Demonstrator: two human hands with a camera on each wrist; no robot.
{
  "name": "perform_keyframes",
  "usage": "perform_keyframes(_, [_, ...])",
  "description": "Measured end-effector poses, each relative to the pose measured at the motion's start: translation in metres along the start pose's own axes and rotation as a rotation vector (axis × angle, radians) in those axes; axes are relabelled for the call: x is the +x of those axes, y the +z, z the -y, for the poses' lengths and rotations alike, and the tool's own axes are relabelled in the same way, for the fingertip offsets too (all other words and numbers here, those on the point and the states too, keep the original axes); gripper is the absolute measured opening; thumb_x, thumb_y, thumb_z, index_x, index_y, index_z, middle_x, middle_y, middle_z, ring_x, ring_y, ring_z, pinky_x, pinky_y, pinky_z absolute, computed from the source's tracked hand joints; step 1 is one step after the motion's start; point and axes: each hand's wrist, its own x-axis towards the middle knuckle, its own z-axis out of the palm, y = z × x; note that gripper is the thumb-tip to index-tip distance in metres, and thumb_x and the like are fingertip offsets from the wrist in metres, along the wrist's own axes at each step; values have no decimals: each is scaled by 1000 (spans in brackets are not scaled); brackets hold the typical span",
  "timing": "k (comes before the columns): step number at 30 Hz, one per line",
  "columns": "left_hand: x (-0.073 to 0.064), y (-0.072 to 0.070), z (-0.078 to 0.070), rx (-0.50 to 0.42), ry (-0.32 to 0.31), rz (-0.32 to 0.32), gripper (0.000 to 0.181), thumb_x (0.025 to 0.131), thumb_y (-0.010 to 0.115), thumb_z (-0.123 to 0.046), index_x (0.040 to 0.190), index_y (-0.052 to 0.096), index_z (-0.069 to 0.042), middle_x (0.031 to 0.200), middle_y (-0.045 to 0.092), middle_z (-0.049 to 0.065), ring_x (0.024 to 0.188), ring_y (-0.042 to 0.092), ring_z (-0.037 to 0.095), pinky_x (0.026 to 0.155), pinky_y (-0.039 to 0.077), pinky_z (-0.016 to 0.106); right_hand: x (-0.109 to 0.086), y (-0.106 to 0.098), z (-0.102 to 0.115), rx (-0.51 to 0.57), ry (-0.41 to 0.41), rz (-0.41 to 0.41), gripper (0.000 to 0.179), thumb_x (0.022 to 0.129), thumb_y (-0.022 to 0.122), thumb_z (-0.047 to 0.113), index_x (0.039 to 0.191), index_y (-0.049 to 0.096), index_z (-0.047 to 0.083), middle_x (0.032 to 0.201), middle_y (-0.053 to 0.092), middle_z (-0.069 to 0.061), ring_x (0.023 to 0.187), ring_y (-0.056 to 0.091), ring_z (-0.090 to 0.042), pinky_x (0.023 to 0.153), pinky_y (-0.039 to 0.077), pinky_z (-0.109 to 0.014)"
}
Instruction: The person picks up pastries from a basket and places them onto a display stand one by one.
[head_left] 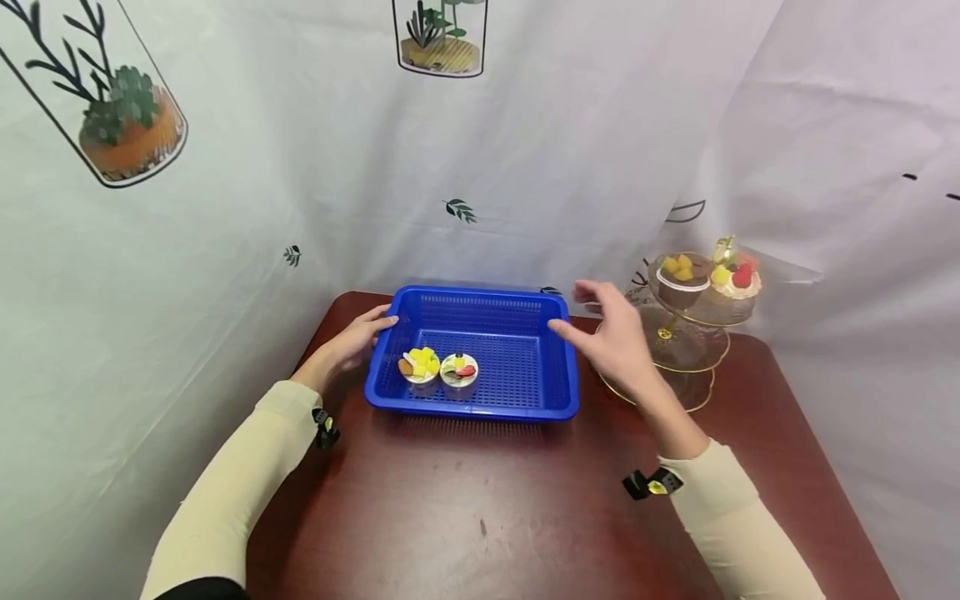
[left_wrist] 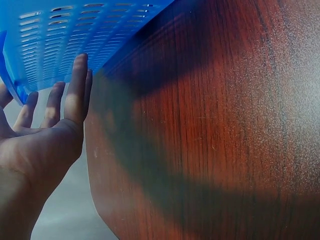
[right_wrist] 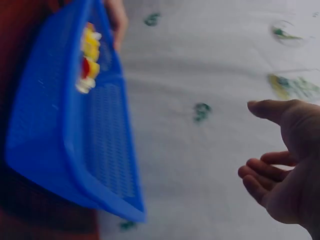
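Blue basket (head_left: 510,367) holds two dessert cups (head_left: 459,372), left hand (head_left: 354,342) gripping its rim, right hand (head_left: 617,340) spread loosely nearby

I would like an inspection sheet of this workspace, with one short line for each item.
Surface: brown table, small dark marks in front.
Job's things: blue basket holding a yellow-topped cup and, to its right, a red-and-yellow-topped cup; tiered stand at the right bearing two desserts.
Clutter: nothing seen.
Hands: left hand at the basket's left rim, thumb over it; right hand near its right rim, holding nothing.
Cables: nothing seen.
Surroundings: pale cloth printed with plants.
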Motion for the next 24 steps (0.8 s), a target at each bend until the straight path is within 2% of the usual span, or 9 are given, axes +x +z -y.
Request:
perform_keyframes(4, [1,0,-1,-17,-3,-3,60,114,51,-33,168,29,-18,154,49,27,107,71,24,87,63,43,0,29,-4,24,-24,114,72,85,92,28,141,59,-4,127,67,-20,115,66,-38,100,55,-52])
perform_keyframes(10, [1,-1,0,-12,-1,-12,59,114,51,-33,167,30,-18,152,51,27,104,72,23,86,63,43,-1,65,-8,70,15,272,74,87,90,31,145,57,-1,131,66,-19,121,66,-34,105,53,-51])
perform_keyframes(17, [4,0,2,-12,7,-3,60,113,53,-34,166,30,-17,152,52,24,109,71,26,88,62,45,-3,98,-11,137,34,366,73,89,89,27,145,56,-4,133,65,-20,127,63,-36,107,51,-55])
perform_keyframes(24, [3,-1,2,-14,3,5,60,114,50,-33,168,27,-17,155,48,26,111,69,26,87,62,43,-1,128,-10,152,60,428,71,90,89,27,145,55,-2,137,63,-23,128,60,-41,107,51,-57])
